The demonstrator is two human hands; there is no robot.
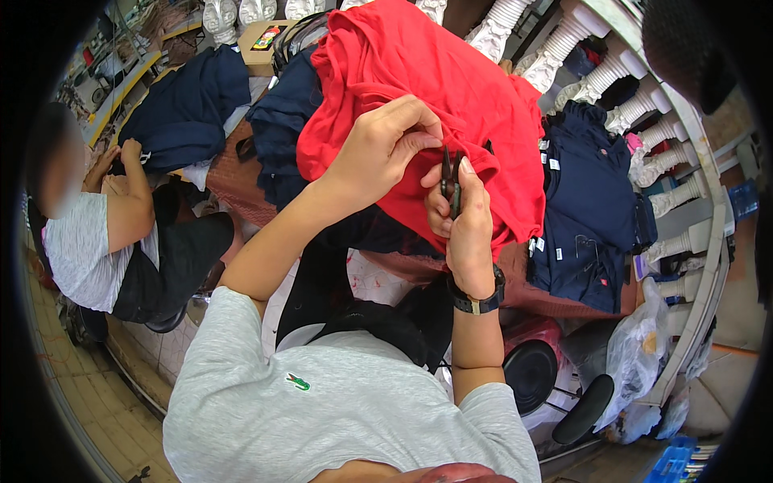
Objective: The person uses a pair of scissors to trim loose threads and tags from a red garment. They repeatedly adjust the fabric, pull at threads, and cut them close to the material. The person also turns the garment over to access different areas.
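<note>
Bright red garments [419,60] lie in a loose heap on the table in front of me. Over them, my right hand [471,211] is closed around small dark thread snips [448,167], blades pointing away from me. My left hand [385,145] is closed in a pinch just left of the snips' tips, above the red cloth. What its fingertips hold is too small to make out. A dark watch is on my right wrist.
Navy garments [584,209] are stacked right of the red heap, others [290,121] at its left. White balusters [555,60] line the far side. At left a seated person [105,233] handles dark cloth. A black round stool [531,377] stands below the table.
</note>
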